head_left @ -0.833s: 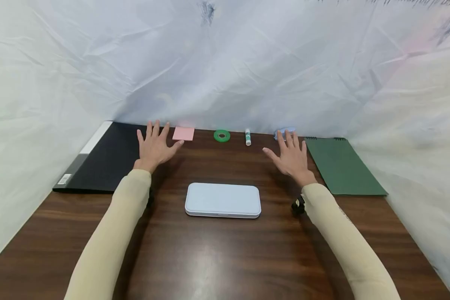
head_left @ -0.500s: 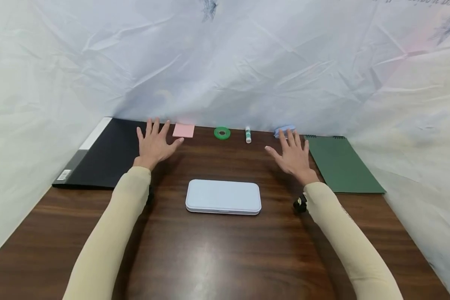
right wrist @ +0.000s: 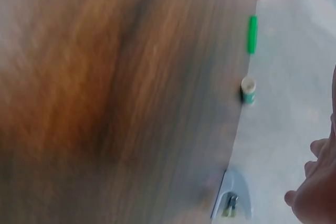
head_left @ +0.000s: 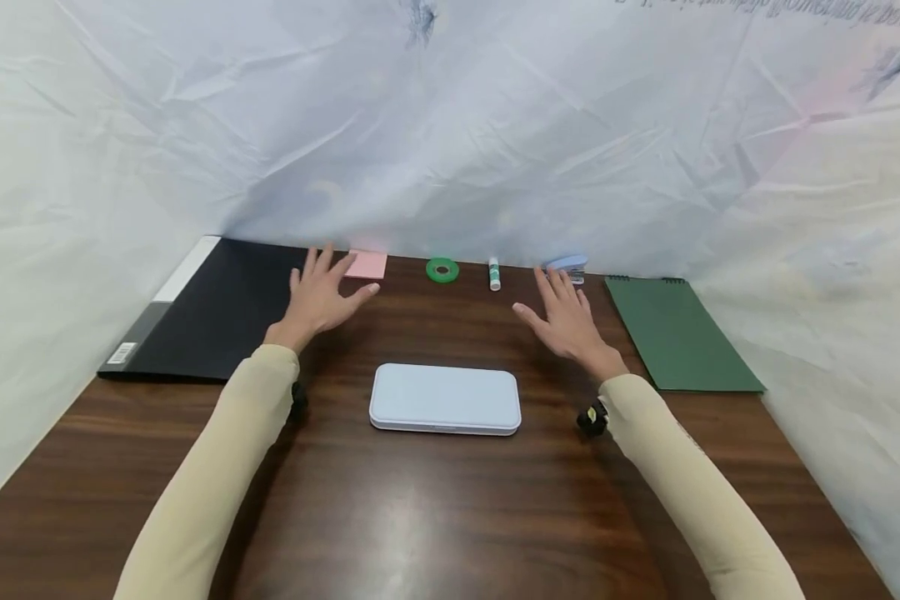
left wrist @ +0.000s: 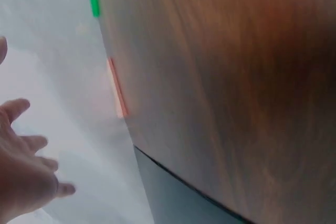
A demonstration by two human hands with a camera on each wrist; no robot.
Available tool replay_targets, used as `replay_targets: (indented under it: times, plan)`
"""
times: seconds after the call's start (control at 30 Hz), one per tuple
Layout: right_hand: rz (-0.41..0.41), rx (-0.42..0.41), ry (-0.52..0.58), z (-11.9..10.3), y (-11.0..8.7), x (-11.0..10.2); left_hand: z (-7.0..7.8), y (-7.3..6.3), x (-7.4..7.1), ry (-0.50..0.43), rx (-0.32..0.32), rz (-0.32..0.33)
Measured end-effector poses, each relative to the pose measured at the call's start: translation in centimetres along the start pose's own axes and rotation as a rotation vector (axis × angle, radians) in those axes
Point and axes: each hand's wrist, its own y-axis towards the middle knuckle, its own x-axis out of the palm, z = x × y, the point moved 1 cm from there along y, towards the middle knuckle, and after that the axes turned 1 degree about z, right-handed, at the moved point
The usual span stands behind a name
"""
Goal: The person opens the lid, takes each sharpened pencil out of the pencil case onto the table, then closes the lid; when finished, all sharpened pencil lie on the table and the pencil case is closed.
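My left hand (head_left: 318, 300) hovers with spread fingers near the black folder (head_left: 232, 308) and the pink sticky notes (head_left: 367, 265), holding nothing. Its fingers also show at the left of the left wrist view. Fingers apart, my right hand (head_left: 567, 321) is raised in front of the light blue stapler (head_left: 570, 263), partly covering it in the head view. In the right wrist view the stapler (right wrist: 233, 195) is plain to see, apart from the hand. Between and below both hands lies a white, closed, flat case with rounded corners (head_left: 445, 400).
Along the back edge lie a green tape roll (head_left: 442, 270) and a glue stick (head_left: 494, 273). A green spiral-bound pad (head_left: 682, 333) lies at the right. White sheeting (head_left: 450, 125) hangs behind the brown wooden table (head_left: 390, 517).
Both hands have shifted inward, the left to the right and the right to the left. More of the stapler now shows. The case and other objects stay where they were.
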Motion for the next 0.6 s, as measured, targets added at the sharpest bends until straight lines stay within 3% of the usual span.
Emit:
replay_targets:
  times: [0.17, 0.4, 0.6]
  plan:
    - [-0.024, -0.075, 0.037, -1.0, -1.1, -0.6, 2.0, -0.7, 0.7, -0.061, 0.097, -0.114]
    - [-0.128, -0.171, 0.050, -2.8, -2.8, -0.5, 3.6, -2.8, 1.5, -0.170, 0.216, -0.298]
    - [-0.223, -0.235, 0.149, -4.4, -4.3, -0.2, 4.9, -4.4, 2.1, -0.178, 0.313, -0.451]
